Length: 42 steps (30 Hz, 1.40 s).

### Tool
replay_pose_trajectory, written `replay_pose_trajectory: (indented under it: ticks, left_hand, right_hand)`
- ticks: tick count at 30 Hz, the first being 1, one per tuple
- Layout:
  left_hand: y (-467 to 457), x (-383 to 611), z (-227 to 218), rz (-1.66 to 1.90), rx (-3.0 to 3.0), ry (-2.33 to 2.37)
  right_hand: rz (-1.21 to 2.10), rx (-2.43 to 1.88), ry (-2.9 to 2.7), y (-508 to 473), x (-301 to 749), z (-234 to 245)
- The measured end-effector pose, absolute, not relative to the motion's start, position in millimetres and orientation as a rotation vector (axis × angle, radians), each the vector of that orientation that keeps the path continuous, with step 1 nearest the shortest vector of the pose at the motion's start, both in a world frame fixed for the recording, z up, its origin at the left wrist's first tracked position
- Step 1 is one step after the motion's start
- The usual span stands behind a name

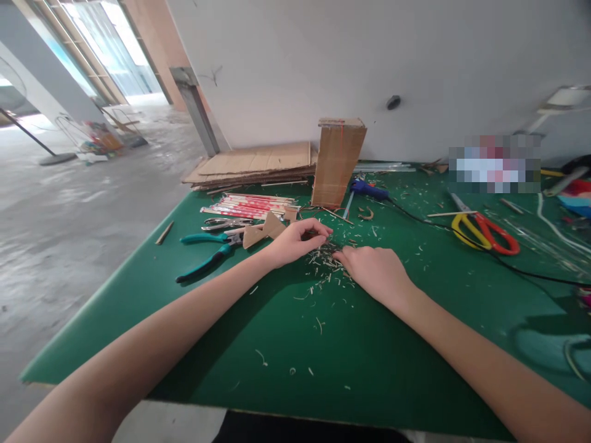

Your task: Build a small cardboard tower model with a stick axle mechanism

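Note:
Over the green tabletop (286,351), my left hand (299,239) is curled, its thumb and fingers drawn together. My right hand (376,267) is closed just to the right of it, fingertips pointing at the left hand. Something small and dark shows between the fingertips of both hands; too little of it is visible to name. Pale thin shavings (318,286) lie scattered under and around the fingers. Left of my left hand are cut cardboard pieces (255,236) and pliers with teal handles (205,263).
An upright cardboard piece (339,163) stands behind my hands, beside a blue glue gun (372,189) with a black cable. Chopsticks in red-and-white wrappers (258,204) and stacked cardboard (263,161) lie back left. Scissors with yellow and red handles (484,232) are at right.

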<state>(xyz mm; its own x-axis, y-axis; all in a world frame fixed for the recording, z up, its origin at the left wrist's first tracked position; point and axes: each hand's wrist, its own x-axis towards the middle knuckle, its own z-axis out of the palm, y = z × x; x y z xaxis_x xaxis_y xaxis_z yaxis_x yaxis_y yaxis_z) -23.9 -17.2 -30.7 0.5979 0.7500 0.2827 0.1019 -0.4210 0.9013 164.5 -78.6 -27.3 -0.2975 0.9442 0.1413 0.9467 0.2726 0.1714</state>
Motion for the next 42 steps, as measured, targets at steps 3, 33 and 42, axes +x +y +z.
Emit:
replay_pose_trajectory:
  ticks: [3, 33, 42]
  left_hand:
    - [-16.3, -24.5, -31.7, 0.850, 1.900, 0.710]
    - [-18.4, -20.3, -29.6, 0.823, 1.817, 0.689]
    - [-15.8, -22.5, -30.8, 0.868, 1.749, 0.674]
  right_hand:
    - [-0.339, -1.814, -2.547, -78.8, 165.0, -26.3]
    - [-0.348, -1.800, -2.528, -77.1, 170.7, -25.2]
    - [-0.380, -1.779, -2.568, -73.3, 169.9, -25.8]
